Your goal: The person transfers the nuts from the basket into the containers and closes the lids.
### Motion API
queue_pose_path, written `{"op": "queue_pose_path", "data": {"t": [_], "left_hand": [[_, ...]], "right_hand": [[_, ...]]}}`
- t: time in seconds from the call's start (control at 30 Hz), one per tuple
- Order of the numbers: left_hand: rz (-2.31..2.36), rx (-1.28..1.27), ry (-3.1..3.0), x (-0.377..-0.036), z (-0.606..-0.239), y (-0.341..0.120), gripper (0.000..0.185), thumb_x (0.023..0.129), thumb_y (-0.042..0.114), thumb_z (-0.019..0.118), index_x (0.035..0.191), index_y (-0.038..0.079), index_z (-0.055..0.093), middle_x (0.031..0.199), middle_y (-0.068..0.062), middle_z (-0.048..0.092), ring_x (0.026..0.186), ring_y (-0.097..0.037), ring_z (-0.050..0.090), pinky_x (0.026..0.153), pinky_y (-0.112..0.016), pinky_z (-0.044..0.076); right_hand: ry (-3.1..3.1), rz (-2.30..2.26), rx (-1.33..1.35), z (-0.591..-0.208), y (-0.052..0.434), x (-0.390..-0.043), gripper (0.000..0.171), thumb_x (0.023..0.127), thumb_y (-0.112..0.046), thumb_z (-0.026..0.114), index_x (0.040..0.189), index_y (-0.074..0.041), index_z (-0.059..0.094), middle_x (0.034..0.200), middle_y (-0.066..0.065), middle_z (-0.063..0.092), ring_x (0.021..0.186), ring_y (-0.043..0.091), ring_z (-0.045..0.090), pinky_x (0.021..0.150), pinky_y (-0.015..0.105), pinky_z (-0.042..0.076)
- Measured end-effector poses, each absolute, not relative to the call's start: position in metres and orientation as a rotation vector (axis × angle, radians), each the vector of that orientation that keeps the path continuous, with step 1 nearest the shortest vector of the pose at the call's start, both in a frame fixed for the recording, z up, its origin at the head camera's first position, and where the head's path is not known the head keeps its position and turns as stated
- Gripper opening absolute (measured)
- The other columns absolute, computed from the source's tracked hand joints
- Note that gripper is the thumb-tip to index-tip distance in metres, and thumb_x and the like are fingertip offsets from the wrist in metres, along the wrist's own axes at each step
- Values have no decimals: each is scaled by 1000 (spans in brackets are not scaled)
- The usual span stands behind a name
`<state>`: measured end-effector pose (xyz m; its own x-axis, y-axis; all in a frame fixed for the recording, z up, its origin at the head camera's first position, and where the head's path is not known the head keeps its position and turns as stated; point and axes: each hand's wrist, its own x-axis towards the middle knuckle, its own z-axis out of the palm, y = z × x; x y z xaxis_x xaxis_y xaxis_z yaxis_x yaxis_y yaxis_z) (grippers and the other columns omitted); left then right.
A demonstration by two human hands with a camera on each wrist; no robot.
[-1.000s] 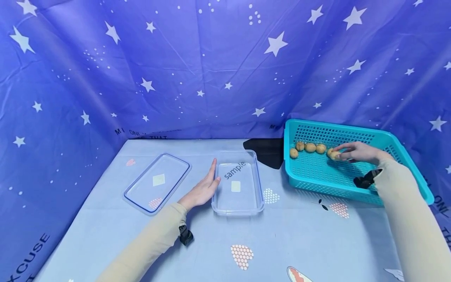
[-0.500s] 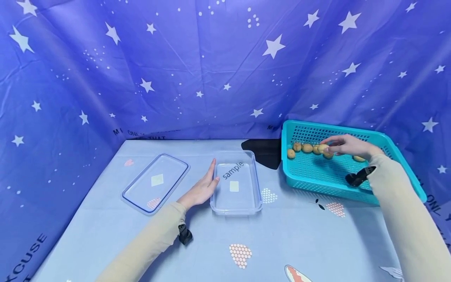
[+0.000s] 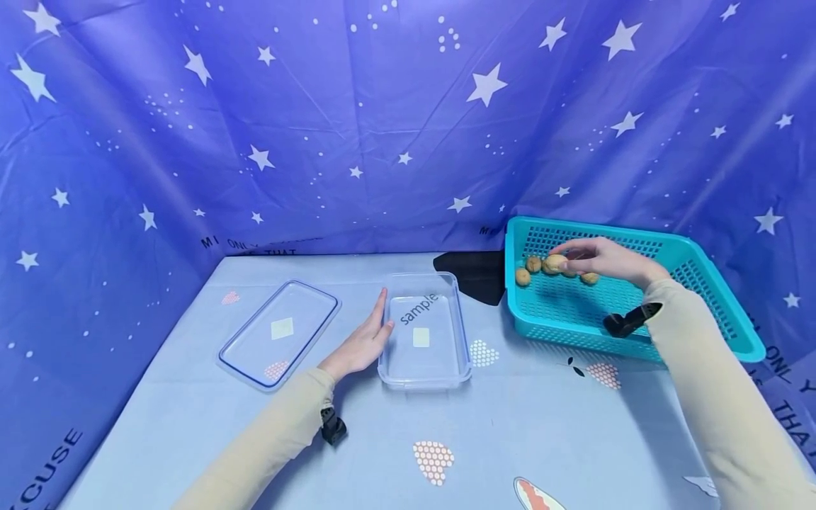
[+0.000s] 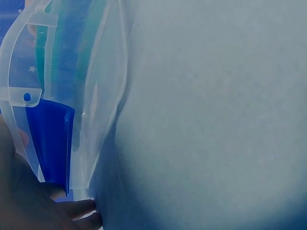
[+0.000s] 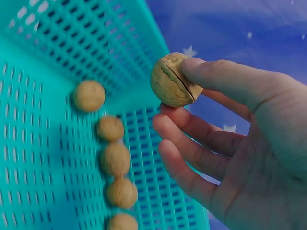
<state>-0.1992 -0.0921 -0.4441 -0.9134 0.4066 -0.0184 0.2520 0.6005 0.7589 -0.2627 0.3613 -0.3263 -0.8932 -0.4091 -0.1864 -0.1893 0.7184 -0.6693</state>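
Even, soft, bluish light fills the head view, with only faint shadows under the arms and bowed lines toward the frame edges. The left wrist view is hazy and out of focus, dark at its lower left. The right wrist view is bright and sharp.

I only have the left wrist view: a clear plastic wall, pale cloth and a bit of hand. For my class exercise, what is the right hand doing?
Observer: The right hand pinches a walnut between thumb and fingers, above the teal basket.
Operator: Are other walnuts in the basket?
Observer: Yes, five lie in a row on its floor in the right wrist view.
Operator: And what is that clear wall?
Observer: The side of a clear container marked "sample"; the left hand rests flat against it.
Operator: Where is its lid?
Observer: The lid lies flat on the table, to the left of that hand.
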Motion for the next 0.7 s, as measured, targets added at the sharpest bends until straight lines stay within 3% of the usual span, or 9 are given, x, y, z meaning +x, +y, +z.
{"op": "queue_pose_path", "data": {"t": [0.23,0.47,0.7], "left_hand": [[1197,533,2641,-199,-445,-93,64,106,23,31,155,12,-8,160,-8,-3,144,-27,10,115,-43,10],[1208,535,2637,-199,-445,-94,64,106,24,31,155,14,-9,160,-6,-4,144,-26,9,115,-42,10],[1219,552,2622,-201,-446,-95,63,106,24,30,155,12,-8,160,-6,-4,144,-24,7,116,-40,9]], "right_hand": [[2580,-1028,-552,-325,331,-263,46,99,-24,57,138,-2,50,129,20,56,112,32,55,85,40,50],[2521,-1077,-638,-328,303,-265,44,99,-21,57,137,-1,51,132,19,54,117,34,52,94,51,46],[2490,-1123,-654,-331,278,-267,41,99,-20,58,136,-4,53,125,16,58,107,32,55,82,39,48]]}}
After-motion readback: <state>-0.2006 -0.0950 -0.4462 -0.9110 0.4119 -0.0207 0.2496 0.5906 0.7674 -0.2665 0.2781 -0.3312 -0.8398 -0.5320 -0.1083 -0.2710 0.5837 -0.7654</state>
